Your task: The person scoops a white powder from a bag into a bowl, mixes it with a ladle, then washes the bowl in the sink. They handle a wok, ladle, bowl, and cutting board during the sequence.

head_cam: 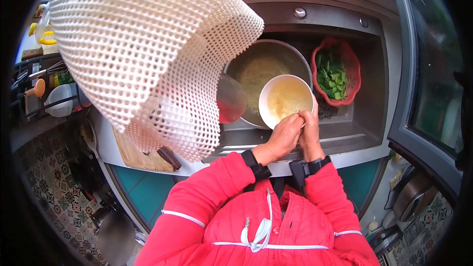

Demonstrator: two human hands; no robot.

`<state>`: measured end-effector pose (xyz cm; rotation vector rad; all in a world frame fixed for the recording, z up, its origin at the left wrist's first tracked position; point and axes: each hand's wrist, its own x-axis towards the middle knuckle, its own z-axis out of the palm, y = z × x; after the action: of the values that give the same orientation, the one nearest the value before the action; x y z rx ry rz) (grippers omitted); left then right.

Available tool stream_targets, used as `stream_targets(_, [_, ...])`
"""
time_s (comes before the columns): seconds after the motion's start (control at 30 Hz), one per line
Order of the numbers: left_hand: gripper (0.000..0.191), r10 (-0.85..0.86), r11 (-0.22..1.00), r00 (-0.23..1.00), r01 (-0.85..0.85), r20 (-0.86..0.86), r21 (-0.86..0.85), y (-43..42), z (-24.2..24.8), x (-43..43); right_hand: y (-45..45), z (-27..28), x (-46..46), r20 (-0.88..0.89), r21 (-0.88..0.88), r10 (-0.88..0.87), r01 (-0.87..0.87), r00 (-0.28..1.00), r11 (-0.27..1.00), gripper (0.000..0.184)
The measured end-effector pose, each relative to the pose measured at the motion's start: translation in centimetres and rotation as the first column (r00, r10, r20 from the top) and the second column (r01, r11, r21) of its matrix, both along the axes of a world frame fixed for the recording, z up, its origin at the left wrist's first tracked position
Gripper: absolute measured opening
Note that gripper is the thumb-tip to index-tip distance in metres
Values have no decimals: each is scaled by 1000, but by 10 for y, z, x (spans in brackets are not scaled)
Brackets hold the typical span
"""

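Both hands grip a white bowl (pixel 275 98) of cloudy yellowish liquid over the sink. My left hand (pixel 282 138) is at the rim nearest me, fingers folded. Beside it, my right hand (pixel 311 129) holds the bowl's right side, thumb at the rim. Below and behind the bowl is a wide metal basin (pixel 266 53) with murky liquid in it. Right of the basin, a red scalloped basket (pixel 355 70) holds chopped green vegetables (pixel 334 77). A reddish translucent vessel (pixel 231 99) at the basin's left is partly hidden by white mesh.
White perforated mesh (pixel 140 44) hangs close to the camera, covering the upper left. A wooden cutting board (pixel 144 153) with a dark-handled tool (pixel 169 157) lies left on the counter. An open window frame (pixel 406 81) stands right of the metal sink (pixel 369 118).
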<state>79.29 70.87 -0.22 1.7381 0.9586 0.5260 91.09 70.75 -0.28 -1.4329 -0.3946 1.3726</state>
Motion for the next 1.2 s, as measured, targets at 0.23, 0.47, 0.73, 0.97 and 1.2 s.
stream_targets(0.23, [43, -401, 628, 769, 627, -499, 461, 47, -48, -71, 4, 8, 33, 17, -135, 332, -327, 943, 935, 68])
stream_targets(0.47, [36, -63, 809, 858, 343, -510, 477, 7, -48, -48, 5, 2, 30, -10, -135, 215, -215, 976, 967, 68])
stream_targets(0.73, [30, -231, 970, 972, 233, -43, 61, 15, -2, -20, 16, 10, 37, -5, -169, 282, -279, 959, 945, 62])
stream_targets(0.97, [30, -182, 983, 979, 185, -97, 20, 14, 20, -9, 5, 17, 9, 26, -94, 98, -95, 995, 991, 67])
stream_targets(1.2, [36, -453, 813, 838, 528, -304, 245, 26, 10, -37, 0, 12, 33, 11, -51, 297, -296, 955, 954, 64])
